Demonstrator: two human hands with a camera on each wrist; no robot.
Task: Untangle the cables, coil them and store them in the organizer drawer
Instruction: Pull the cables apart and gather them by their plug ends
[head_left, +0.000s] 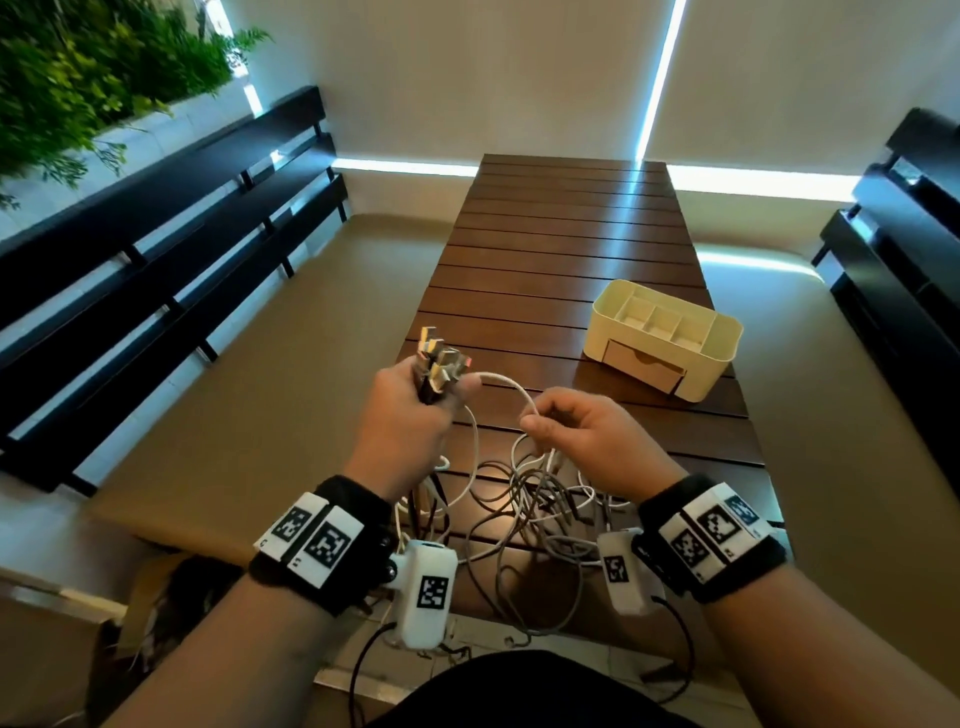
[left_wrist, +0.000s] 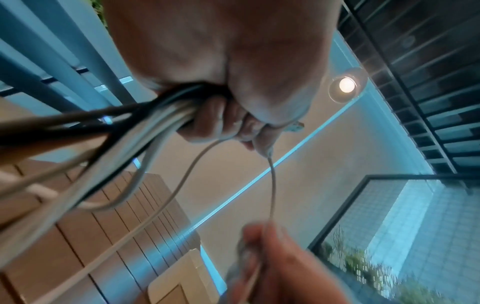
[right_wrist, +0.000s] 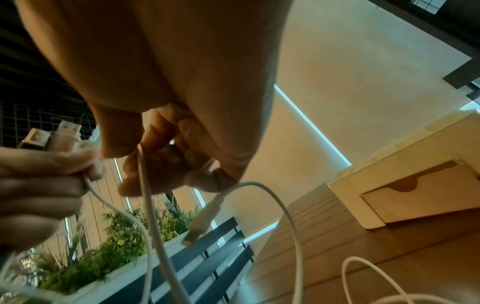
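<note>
— Several plug ends (head_left: 439, 364) bunched in left hand (head_left: 410, 421), fist clenched around the gathered cables just below the metal USB heads; likely kept together so each lead can be traced from a known end.
— Right hand (head_left: 587, 441)?
— Pinching one thin white cable (head_left: 506, 387) between thumb and fingertips (right_wrist: 135, 181), a short arc spanning from fist to pinch. Probably being drawn free of the rest.
— Rest of the cables?
— Loose tangle (head_left: 535, 504) of white and grey leads on slatted wooden table (head_left: 566, 228), below both wrists. Round, smooth, pliant; loops overlapping, none coiled yet.
— Storage?
— Cream plastic organizer (head_left: 722, 353) further back to the right, open compartments on top, drawer (head_left: 641, 364) closed, half-moon notch in its face. Well apart from the tangle.
</note>
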